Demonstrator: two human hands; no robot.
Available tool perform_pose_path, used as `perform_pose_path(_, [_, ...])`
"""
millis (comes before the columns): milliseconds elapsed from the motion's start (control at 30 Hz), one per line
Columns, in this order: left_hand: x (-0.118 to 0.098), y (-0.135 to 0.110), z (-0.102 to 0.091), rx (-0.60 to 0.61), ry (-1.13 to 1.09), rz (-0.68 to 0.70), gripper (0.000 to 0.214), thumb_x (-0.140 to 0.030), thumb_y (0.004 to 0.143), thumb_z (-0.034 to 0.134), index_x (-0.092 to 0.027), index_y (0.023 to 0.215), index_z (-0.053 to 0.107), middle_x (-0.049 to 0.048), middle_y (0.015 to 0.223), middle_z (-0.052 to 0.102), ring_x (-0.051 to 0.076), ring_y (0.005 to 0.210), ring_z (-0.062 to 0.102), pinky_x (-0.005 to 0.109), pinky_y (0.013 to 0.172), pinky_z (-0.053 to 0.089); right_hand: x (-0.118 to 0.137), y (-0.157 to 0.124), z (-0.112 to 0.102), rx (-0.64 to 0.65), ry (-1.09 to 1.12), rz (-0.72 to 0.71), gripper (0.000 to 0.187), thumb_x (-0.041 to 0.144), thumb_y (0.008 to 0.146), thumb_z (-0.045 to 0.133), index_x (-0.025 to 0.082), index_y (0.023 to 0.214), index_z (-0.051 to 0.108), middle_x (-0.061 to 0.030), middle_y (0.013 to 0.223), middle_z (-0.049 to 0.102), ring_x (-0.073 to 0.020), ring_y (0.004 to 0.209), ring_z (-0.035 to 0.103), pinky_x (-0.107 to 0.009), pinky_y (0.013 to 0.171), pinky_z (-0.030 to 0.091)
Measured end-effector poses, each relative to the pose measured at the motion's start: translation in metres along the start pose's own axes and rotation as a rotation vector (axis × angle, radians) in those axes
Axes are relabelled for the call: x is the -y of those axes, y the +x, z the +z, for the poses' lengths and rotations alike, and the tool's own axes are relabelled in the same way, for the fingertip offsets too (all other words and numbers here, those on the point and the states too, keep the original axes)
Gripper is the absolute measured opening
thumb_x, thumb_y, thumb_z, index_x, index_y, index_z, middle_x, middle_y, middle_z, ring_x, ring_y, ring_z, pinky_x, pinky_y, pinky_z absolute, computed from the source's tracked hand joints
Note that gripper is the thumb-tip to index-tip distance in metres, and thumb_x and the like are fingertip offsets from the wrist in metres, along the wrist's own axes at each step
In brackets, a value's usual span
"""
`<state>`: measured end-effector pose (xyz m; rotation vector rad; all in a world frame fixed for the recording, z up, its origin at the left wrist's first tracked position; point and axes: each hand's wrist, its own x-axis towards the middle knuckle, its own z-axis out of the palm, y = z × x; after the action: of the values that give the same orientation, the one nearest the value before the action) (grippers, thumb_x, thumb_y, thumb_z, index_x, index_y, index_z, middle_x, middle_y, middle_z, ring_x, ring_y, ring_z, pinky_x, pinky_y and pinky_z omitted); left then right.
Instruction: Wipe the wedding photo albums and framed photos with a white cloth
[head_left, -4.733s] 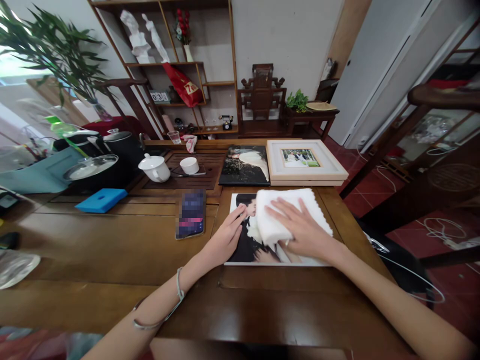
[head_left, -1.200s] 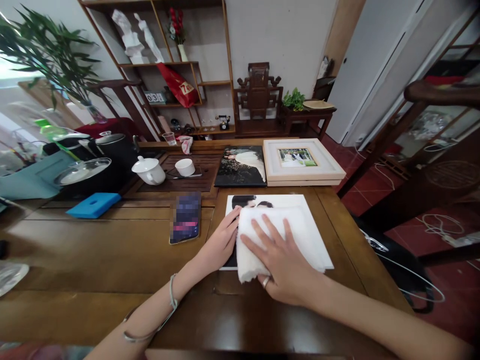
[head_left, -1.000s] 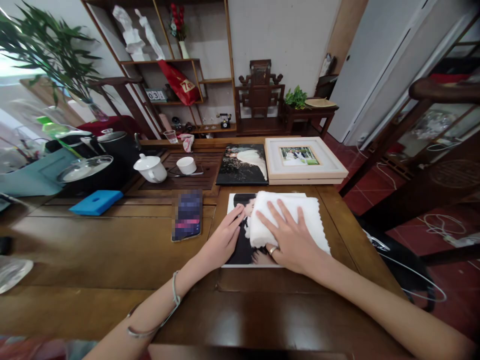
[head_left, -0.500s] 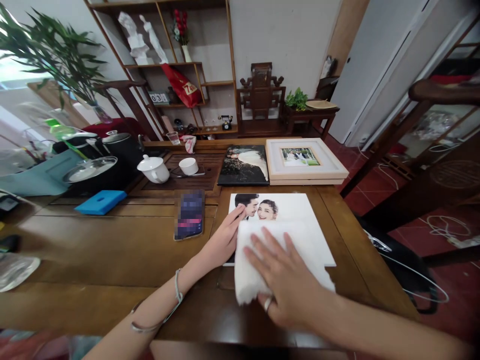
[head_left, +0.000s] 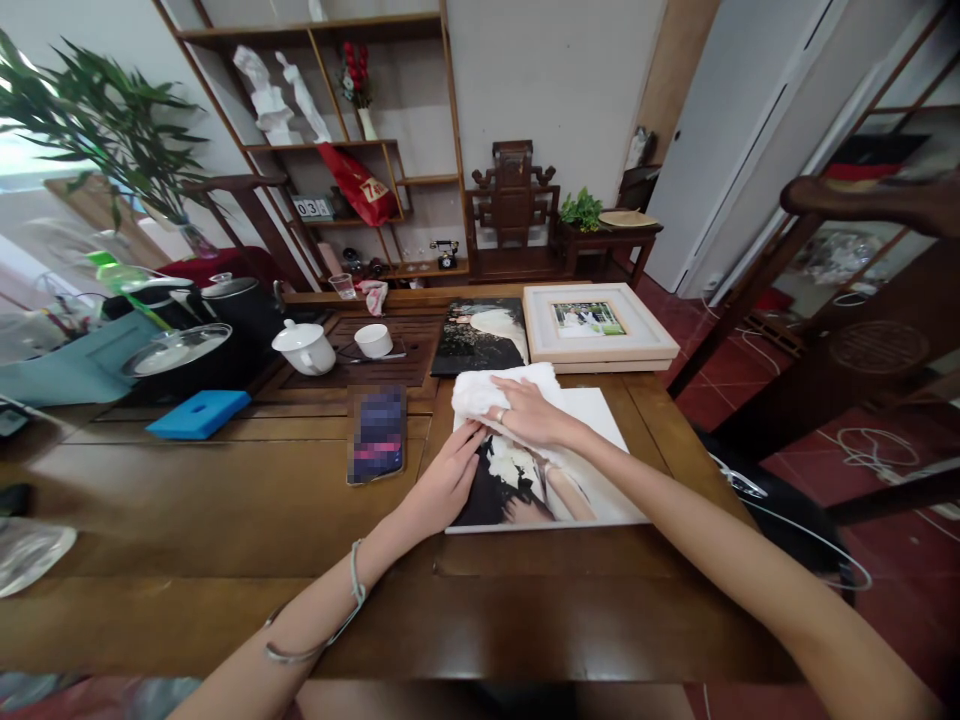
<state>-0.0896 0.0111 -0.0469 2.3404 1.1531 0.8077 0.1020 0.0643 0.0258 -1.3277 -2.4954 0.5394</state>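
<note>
A large photo print of a couple (head_left: 592, 497) lies flat on the wooden table, its upper part covered by a folded white cloth (head_left: 517, 375). My right hand (head_left: 523, 410) is on the cloth near the print's far edge, fingers laid over it and a ring on one digit. At the print's left edge rests my left hand (head_left: 454, 468), fingers extended and touching the surface just below the cloth. The faces on the print are hidden under the cloth.
Behind the print lie a dark photo panel (head_left: 481, 338) and a light-framed picture (head_left: 600, 350). To the left are a phone (head_left: 377, 435), a blue box (head_left: 199, 413), a lidded white cup (head_left: 304, 347) and a small white bowl (head_left: 373, 341). A wooden chair (head_left: 832, 345) stands at right.
My right hand has moved the cloth away from me, from the print's near part to its far edge. The lower part of the picture now shows. My left hand stays at the left edge.
</note>
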Motion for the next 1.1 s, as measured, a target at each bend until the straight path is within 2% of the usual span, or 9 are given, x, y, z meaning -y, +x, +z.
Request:
perform_pose_path(167, [-0.001, 0.000, 0.000, 0.007, -0.007, 0.000, 0.045, -0.022, 0.101, 0.030, -0.019, 0.145, 0.041, 0.0112, 0.154, 0.037, 0.024, 0.145, 0.031, 0.046, 0.120, 0.026, -0.004, -0.006, 0.001, 0.004, 0.025, -0.010, 0.053, 0.034, 0.093, 0.037, 0.018, 0.143, 0.047, -0.0075, 0.152, 0.040, -0.0228, 0.144, 0.026, -0.047, 0.118, 0.014])
perform_pose_path(300, [-0.002, 0.000, -0.001, 0.026, 0.005, -0.003, 0.047, -0.021, 0.101, 0.028, -0.018, 0.147, 0.037, 0.0119, 0.157, 0.031, 0.023, 0.147, 0.026, 0.046, 0.121, 0.025, -0.042, -0.044, -0.007, -0.063, -0.028, 0.046, 0.058, 0.031, 0.091, 0.038, 0.016, 0.147, 0.039, -0.0086, 0.155, 0.035, -0.0232, 0.146, 0.021, -0.052, 0.119, 0.008])
perform_pose_path(433, [-0.002, 0.001, -0.001, 0.022, 0.020, 0.003, 0.048, -0.019, 0.101, 0.029, -0.020, 0.149, 0.034, 0.0105, 0.157, 0.031, 0.023, 0.147, 0.026, 0.046, 0.121, 0.025, -0.073, -0.074, -0.009, -0.144, -0.192, 0.153, 0.058, 0.030, 0.092, 0.037, 0.022, 0.149, 0.036, -0.0051, 0.157, 0.031, -0.0256, 0.147, 0.016, -0.057, 0.117, 0.011])
perform_pose_path(533, [-0.001, 0.001, -0.001, 0.029, 0.023, 0.016, 0.049, -0.018, 0.100, 0.029, -0.021, 0.149, 0.033, 0.0097, 0.158, 0.031, 0.022, 0.147, 0.025, 0.046, 0.121, 0.025, -0.060, -0.083, 0.001, -0.134, -0.288, 0.177, 0.062, 0.030, 0.089, 0.041, 0.020, 0.150, 0.035, -0.0066, 0.159, 0.025, -0.0313, 0.147, 0.011, -0.063, 0.115, 0.009])
perform_pose_path(700, [-0.002, 0.003, -0.003, 0.018, 0.004, 0.019, 0.048, -0.018, 0.100, 0.030, -0.021, 0.148, 0.036, 0.0090, 0.157, 0.032, 0.022, 0.147, 0.026, 0.046, 0.121, 0.024, -0.008, -0.090, 0.017, 0.022, -0.300, -0.152, 0.076, 0.026, 0.079, 0.053, 0.020, 0.152, 0.031, -0.0072, 0.161, 0.018, -0.0325, 0.148, 0.002, -0.063, 0.114, 0.002])
perform_pose_path(800, [-0.004, 0.004, -0.005, 0.037, 0.001, 0.011, 0.047, -0.019, 0.100, 0.030, -0.018, 0.146, 0.039, 0.0109, 0.157, 0.032, 0.022, 0.147, 0.026, 0.044, 0.122, 0.024, -0.006, -0.090, 0.014, 0.059, -0.271, -0.237, 0.075, 0.028, 0.079, 0.054, 0.022, 0.151, 0.032, -0.0057, 0.161, 0.019, -0.0285, 0.148, 0.005, -0.059, 0.116, 0.004])
perform_pose_path(900, [-0.004, 0.004, -0.005, 0.047, 0.010, -0.006, 0.047, -0.020, 0.100, 0.030, -0.016, 0.146, 0.038, 0.0122, 0.157, 0.032, 0.022, 0.147, 0.027, 0.044, 0.122, 0.023, -0.030, -0.085, 0.006, 0.000, -0.288, -0.120, 0.072, 0.028, 0.082, 0.051, 0.026, 0.151, 0.031, -0.0031, 0.160, 0.021, -0.0263, 0.148, 0.009, -0.058, 0.116, 0.006])
perform_pose_path(1000, [-0.005, 0.003, -0.006, 0.046, 0.010, -0.018, 0.047, -0.020, 0.100, 0.030, -0.019, 0.147, 0.037, 0.0104, 0.157, 0.032, 0.022, 0.147, 0.027, 0.045, 0.121, 0.024, -0.054, -0.080, 0.001, -0.083, -0.341, 0.102, 0.066, 0.031, 0.088, 0.044, 0.023, 0.152, 0.030, -0.0054, 0.160, 0.021, -0.0293, 0.148, 0.010, -0.063, 0.115, 0.009])
perform_pose_path(1100, [-0.005, 0.003, -0.006, 0.054, 0.009, -0.022, 0.047, -0.020, 0.100, 0.029, -0.020, 0.147, 0.036, 0.0100, 0.157, 0.032, 0.022, 0.147, 0.026, 0.045, 0.121, 0.024, -0.055, -0.082, 0.005, -0.114, -0.396, 0.303, 0.065, 0.032, 0.090, 0.038, 0.017, 0.152, 0.029, -0.0111, 0.160, 0.020, -0.0359, 0.147, 0.010, -0.070, 0.110, 0.015])
